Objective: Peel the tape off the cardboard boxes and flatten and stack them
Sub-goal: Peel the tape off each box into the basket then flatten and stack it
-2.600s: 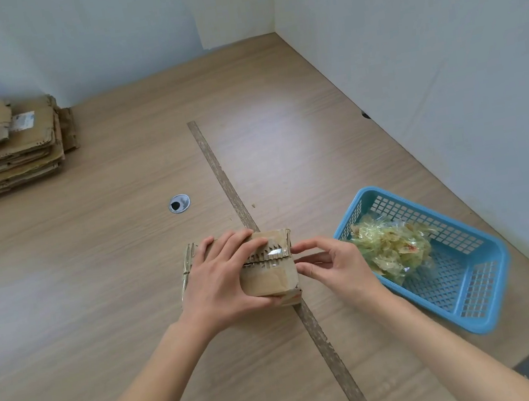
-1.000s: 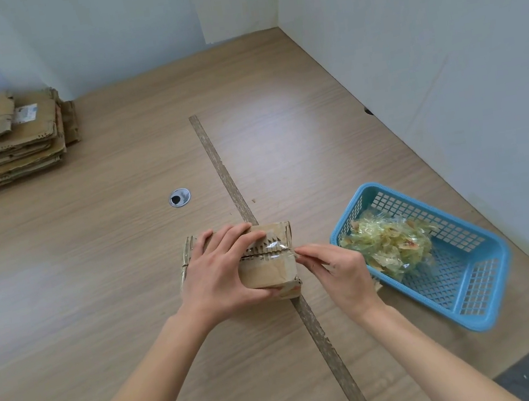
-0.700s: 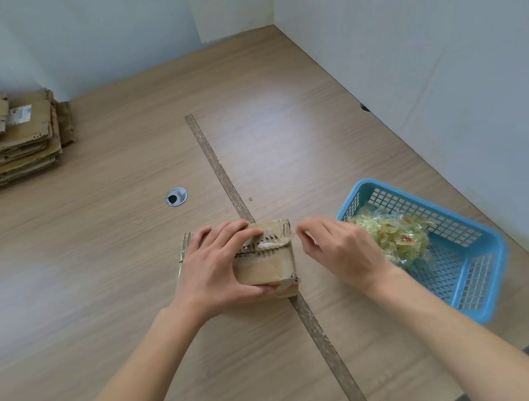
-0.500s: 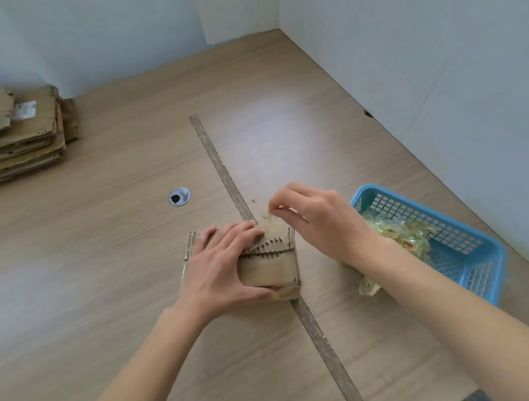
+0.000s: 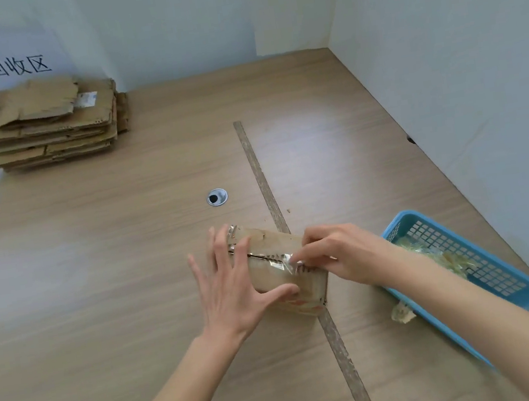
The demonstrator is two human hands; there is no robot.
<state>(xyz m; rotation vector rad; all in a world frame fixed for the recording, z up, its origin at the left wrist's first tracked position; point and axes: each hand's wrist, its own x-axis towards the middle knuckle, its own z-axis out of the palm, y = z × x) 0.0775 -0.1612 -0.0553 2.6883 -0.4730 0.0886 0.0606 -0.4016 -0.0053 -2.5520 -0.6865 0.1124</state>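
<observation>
A small cardboard box (image 5: 273, 248) sits on the wooden table (image 5: 99, 291) near the middle seam, turned at a slight angle. A strip of clear tape (image 5: 280, 261) runs along its top slit, partly lifted. My left hand (image 5: 230, 283) presses on the box's left side with fingers spread straight and the thumb along the near face. My right hand (image 5: 338, 254) pinches the loose end of the tape at the box's right end. A stack of flattened boxes (image 5: 52, 124) lies at the far left corner.
A blue plastic basket (image 5: 521, 293) with crumpled tape in it stands at the right, and a tape scrap (image 5: 403, 313) lies beside it. A round cable hole (image 5: 216, 196) is behind the box. White walls close the back and right. A sign (image 5: 16, 65) hangs over the stack.
My right hand came back from the far edge of the box to its top and took hold of the tape. My left fingers spread out. The box turned slightly.
</observation>
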